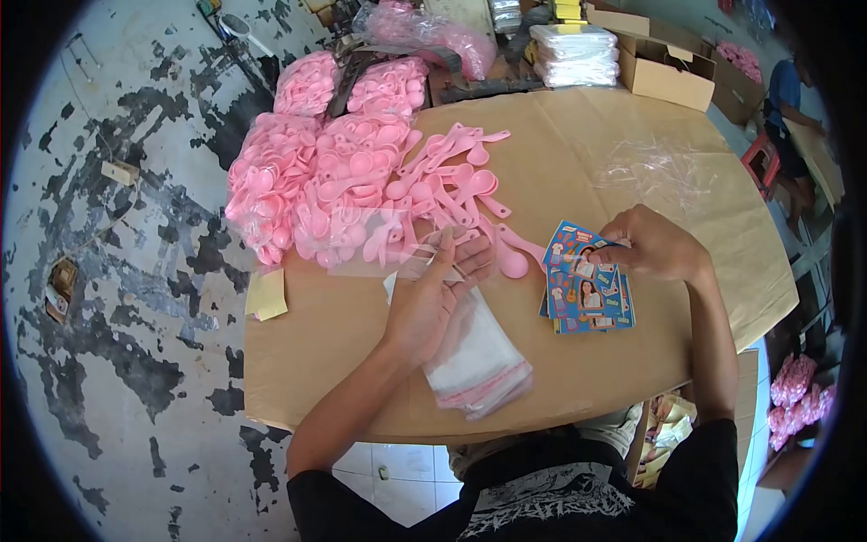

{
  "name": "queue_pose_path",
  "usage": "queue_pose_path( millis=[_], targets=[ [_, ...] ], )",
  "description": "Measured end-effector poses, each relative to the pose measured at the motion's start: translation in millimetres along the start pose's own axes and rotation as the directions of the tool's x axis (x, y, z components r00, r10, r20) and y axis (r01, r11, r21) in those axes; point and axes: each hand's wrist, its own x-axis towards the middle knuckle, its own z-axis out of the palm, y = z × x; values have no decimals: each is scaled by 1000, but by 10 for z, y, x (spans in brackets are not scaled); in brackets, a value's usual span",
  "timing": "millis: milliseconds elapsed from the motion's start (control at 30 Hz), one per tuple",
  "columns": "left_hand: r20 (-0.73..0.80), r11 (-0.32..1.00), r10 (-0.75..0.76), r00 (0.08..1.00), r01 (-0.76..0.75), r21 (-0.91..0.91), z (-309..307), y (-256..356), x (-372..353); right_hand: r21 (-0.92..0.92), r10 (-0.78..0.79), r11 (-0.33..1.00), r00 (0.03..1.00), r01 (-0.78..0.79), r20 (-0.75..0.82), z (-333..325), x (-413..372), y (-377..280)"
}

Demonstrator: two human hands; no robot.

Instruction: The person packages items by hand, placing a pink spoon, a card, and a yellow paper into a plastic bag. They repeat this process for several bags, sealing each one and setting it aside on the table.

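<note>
L hand palm up, fingers part-curled at clr bag, grip unclear | R hand pinching top card | card stack on tbl, R of pink spoons

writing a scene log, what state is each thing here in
Left hand, palm up, fingers partly open
Right hand, closed on top card
Card stack, uneven
Clear sleeves, flat, stacked
Loose pink spoons, heaped
Bagged pink spoons, packed together
Cardboard box, open
Clear film, crumpled
Yellow note, at table edge
</note>
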Motion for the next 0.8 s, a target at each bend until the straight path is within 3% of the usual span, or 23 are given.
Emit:
queue_pose_path(
  millis=[100,200,333,533,800],
  targets=[
    [-25,996,70,997,-68,63,-6,-36,19,128,-46,989,973,77,-224,84,75,-56],
    [-116,994,68,991,-57,96,-30,-26,35,273,-9,956,939,109,-343,279,172,-219],
    [-117,989,128,985,-118,84,-26,-17,13,302,-67,942,965,145,-254,391,212,-409],
    [-120,985,168,978,-165,42,2,-7,-19,341,-235,883,933,322,-273,496,236,-492],
    [-81,992,129,988,-130,-8,86,2,-77,246,-196,925,919,289,-343,629,256,-710]
  ],
)
